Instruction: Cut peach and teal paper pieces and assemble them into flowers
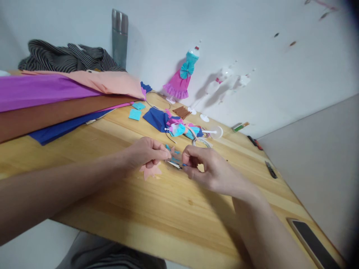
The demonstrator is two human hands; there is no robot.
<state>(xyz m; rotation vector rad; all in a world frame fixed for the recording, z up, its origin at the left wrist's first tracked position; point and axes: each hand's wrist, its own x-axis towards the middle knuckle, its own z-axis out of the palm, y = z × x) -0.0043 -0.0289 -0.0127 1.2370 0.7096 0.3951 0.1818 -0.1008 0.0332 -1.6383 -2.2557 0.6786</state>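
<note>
My left hand (150, 152) has thumb and forefinger pinched together above the table, and what lies between them is too small to make out. Close by on the right, my right hand (209, 170) is also closed in a pinch, with a tiny dark blue bit showing at its fingertips that I cannot name. Under my left fingers lies a pink paper cutout with pointed petals (151, 171). Small blue and pink paper scraps (176, 154) lie between and just behind the hands. Beyond them a small dress form in blue and pink paper (181, 130) lies on its side.
Folded coloured paper sheets (64, 91) cover the back left, beside striped cloth (70, 56) and a bottle (120, 41). A dress form in a magenta skirt (179, 82) stands near the wall. At right lie a phone (314, 243) and a dark cutter-like tool (270, 170).
</note>
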